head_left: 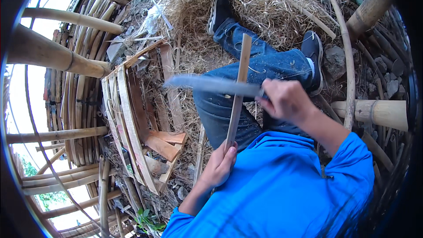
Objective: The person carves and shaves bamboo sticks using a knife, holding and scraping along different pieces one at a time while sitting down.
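A long flat bamboo strip (pixel 238 101) slants up from my lap, and my left hand (pixel 220 165) is closed round its lower end near my stomach. In my right hand (pixel 284 99) is a machete (pixel 211 84), fingers wrapped round its handle. Its broad grey blade points left, blurred by motion, and crosses in front of the strip about midway. I cannot tell whether the edge touches the strip. Small pale shavings dot my crossed legs in blue jeans (pixel 269 68).
To the left stands a broken wooden crate (pixel 128 119). Behind it are stacked bamboo poles (pixel 83 92). Curly bamboo shavings (pixel 277 13) cover the ground ahead. On the right lie stones (pixel 335 61), a thin pole (pixel 346 53) and a thick cut bamboo (pixel 374 113).
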Tool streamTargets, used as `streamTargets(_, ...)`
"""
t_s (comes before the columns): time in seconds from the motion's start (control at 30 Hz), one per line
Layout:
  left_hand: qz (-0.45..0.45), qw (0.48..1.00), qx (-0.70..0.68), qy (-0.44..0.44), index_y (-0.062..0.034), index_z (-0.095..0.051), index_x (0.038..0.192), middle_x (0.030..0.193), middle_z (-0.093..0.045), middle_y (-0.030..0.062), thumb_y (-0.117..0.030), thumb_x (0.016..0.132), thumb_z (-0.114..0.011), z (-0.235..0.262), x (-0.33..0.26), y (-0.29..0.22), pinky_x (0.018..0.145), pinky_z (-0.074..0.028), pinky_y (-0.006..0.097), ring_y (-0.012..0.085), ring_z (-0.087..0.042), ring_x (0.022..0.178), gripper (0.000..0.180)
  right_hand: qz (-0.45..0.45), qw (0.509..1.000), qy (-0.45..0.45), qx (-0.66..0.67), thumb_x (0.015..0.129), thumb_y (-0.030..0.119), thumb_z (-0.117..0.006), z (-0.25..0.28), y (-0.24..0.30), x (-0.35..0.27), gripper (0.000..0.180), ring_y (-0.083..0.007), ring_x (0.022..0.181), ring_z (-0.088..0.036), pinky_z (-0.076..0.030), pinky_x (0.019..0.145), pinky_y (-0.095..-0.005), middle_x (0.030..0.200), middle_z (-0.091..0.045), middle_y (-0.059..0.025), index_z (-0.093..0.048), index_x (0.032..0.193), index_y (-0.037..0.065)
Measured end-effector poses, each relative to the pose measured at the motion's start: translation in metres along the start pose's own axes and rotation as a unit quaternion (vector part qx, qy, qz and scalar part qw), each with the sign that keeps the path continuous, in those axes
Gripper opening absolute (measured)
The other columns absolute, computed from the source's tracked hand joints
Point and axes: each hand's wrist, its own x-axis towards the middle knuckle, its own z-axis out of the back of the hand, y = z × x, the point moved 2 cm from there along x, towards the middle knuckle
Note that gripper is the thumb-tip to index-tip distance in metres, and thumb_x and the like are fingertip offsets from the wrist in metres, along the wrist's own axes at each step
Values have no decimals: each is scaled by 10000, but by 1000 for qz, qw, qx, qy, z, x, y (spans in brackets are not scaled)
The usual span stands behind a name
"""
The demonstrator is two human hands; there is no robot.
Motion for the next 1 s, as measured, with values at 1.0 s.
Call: streamTargets(1.0, -27, 981, -156, 113, -73, -434, 1024, 601, -308, -70, -359, 1026, -357, 5, -30, 43, 403, -227, 205, 25, -266, 456, 296, -110, 980, -36, -163, 911, 292, -572, 19, -32, 3, 270, -367, 638, -638, -504, 549, -456, 670, -630, -172, -511, 835, 40)
